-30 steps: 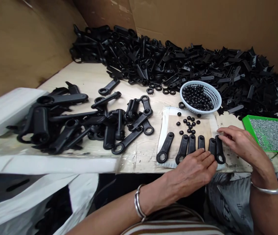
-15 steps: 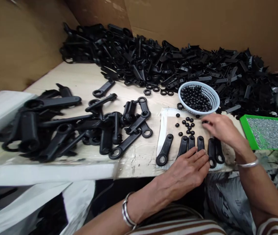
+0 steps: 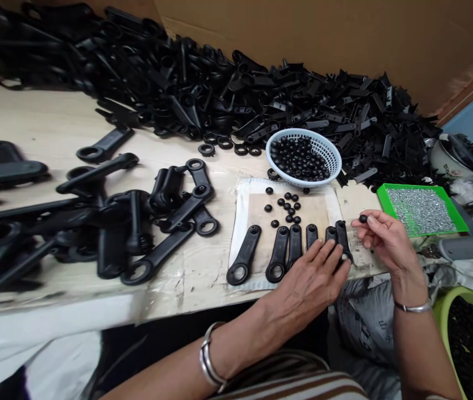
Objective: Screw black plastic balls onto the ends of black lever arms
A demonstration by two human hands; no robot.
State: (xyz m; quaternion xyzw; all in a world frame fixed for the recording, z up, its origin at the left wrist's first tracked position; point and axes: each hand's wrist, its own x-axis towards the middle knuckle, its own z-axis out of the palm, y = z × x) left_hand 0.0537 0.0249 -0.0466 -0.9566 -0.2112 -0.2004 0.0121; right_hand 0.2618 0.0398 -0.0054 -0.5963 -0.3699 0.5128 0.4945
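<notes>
Black bead (image 3: 363, 219) pinched in right hand's (image 3: 386, 240) fingertip grip.

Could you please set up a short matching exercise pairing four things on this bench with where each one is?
Things:
1. small black bead
2. white basket
3. green tray
4. row of black handles

Places:
A. under the left hand's fingers
B. far right of the bench, holding silver screws
C. pinched in the right hand
D. beside the big black pile, full of beads

Pairs: 1-C, 2-D, 3-B, 4-A
</notes>
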